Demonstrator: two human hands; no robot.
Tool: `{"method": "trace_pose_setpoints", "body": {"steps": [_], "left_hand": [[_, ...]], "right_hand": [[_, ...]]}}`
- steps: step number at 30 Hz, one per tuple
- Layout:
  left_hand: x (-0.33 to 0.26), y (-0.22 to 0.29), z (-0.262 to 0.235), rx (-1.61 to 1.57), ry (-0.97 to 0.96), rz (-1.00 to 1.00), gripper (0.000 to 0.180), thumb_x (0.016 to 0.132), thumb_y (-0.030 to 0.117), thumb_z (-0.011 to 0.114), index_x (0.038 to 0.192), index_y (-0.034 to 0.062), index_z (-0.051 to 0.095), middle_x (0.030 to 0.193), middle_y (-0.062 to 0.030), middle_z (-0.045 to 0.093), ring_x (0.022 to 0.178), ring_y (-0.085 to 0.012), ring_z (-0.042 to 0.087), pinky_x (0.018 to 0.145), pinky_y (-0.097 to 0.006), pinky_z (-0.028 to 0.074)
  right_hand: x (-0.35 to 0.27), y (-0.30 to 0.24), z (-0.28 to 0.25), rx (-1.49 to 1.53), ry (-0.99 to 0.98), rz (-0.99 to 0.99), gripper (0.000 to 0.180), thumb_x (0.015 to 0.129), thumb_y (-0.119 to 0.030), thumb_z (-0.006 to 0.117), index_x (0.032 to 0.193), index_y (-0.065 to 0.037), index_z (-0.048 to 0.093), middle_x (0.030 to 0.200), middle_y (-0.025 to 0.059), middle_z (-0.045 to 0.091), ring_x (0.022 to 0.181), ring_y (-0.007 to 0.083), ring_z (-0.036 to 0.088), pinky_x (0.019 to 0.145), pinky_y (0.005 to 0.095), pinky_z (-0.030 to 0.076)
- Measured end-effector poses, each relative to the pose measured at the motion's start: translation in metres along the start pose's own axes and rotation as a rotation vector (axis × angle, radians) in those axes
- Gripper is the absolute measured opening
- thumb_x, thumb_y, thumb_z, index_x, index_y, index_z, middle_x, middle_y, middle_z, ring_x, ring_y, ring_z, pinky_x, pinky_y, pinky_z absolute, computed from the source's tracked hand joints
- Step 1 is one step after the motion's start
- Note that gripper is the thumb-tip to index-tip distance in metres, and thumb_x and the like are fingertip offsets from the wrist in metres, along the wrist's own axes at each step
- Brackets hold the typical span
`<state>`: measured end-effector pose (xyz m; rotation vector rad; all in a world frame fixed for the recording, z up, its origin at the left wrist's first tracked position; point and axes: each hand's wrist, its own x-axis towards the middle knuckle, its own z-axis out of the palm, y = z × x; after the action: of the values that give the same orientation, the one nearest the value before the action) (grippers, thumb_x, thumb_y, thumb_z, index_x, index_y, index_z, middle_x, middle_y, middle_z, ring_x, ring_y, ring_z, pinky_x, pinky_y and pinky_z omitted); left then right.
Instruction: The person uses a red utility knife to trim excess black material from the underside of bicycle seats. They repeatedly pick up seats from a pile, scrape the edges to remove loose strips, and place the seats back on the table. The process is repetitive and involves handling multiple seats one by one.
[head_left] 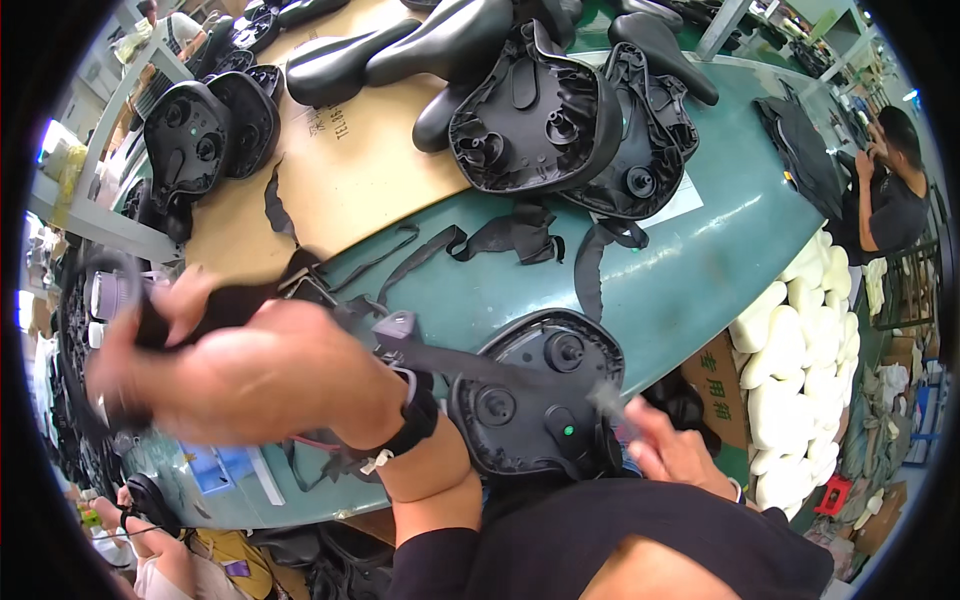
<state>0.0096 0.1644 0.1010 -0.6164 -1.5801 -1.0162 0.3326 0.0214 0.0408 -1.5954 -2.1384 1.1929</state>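
Note:
In front of me a black bicycle saddle [585,435] lies underside up, with two round posts and a small green dot. My left hand [240,365], wearing a black wristband, is far to the left and smeared by motion. Dark material shows around its fingers; whether they grip it is unclear. To the right of the saddle, my right hand [680,450] is closed around a small grey tool [607,400], too blurred to name. A dark strip [470,362] stretches across the saddle's upper left, near a small grey block [397,327] beside my left forearm.
Several black saddles [530,110] are heaped on the far side of the green table [690,290] and on a cardboard sheet [350,180]. Black scraps [510,235] lie between. Cream foam pads [790,370] are piled at right. Another person [890,190] stands at far right.

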Motion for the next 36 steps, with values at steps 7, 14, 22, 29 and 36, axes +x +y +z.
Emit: {"method": "trace_pose_setpoints", "body": {"steps": [7,14,22,29,36], "left_hand": [[-0.074,-0.035,0.010,-0.496,-0.990,0.297,0.043,0.081,0.032,0.073,0.109,0.0020,0.060,0.119,-0.0239,0.056,0.118,-0.0352,0.050,0.100,-0.047,0.036],[-0.097,-0.091,-0.049,-0.907,-2.052,-0.536,0.061,0.089,0.043,0.065,0.117,-0.0102,0.056,0.117,-0.0220,0.064,0.107,-0.0343,0.064,0.093,-0.041,0.049],[-0.092,-0.210,0.132,-1.038,-1.375,-1.583,0.049,0.094,0.034,0.060,0.118,-0.0070,0.055,0.110,-0.0175,0.066,0.096,-0.0324,0.067,0.084,-0.042,0.056],[-0.135,-0.252,0.304,-0.887,-0.735,-1.901,0.046,0.093,0.042,0.056,0.121,0.0063,0.054,0.119,-0.0170,0.060,0.106,-0.0377,0.060,0.090,-0.064,0.045],[-0.069,-0.239,0.462,-1.495,-0.221,-1.864,0.038,0.088,0.029,0.060,0.116,0.0037,0.059,0.111,-0.0148,0.062,0.100,-0.0319,0.061,0.092,-0.060,0.043]], "right_hand": [[0.035,0.039,0.031,0.470,0.242,0.105,0.088,0.079,-0.020,0.076,0.146,-0.001,0.021,0.121,0.0144,0.053,0.096,0.0258,0.061,0.085,0.0378,0.050],[0.129,0.001,0.013,0.539,0.093,-0.250,0.092,0.076,-0.012,0.078,0.146,0.000,0.019,0.126,0.0134,0.046,0.107,0.0204,0.054,0.094,0.0348,0.044],[0.171,-0.024,-0.013,0.749,0.446,-0.339,0.051,0.092,-0.004,0.058,0.136,0.002,0.033,0.084,0.0028,0.052,0.062,0.0090,0.053,0.058,0.0241,0.047],[0.185,0.008,0.001,0.508,0.357,-0.111,0.036,0.090,-0.008,0.063,0.121,0.002,0.046,0.073,0.0040,0.056,0.059,0.0104,0.057,0.055,0.0256,0.047],[0.188,0.028,0.021,0.478,0.244,-0.046,0.032,0.088,-0.008,0.064,0.114,0.002,0.049,0.072,0.0041,0.058,0.058,0.0112,0.058,0.053,0.0263,0.048]]}}
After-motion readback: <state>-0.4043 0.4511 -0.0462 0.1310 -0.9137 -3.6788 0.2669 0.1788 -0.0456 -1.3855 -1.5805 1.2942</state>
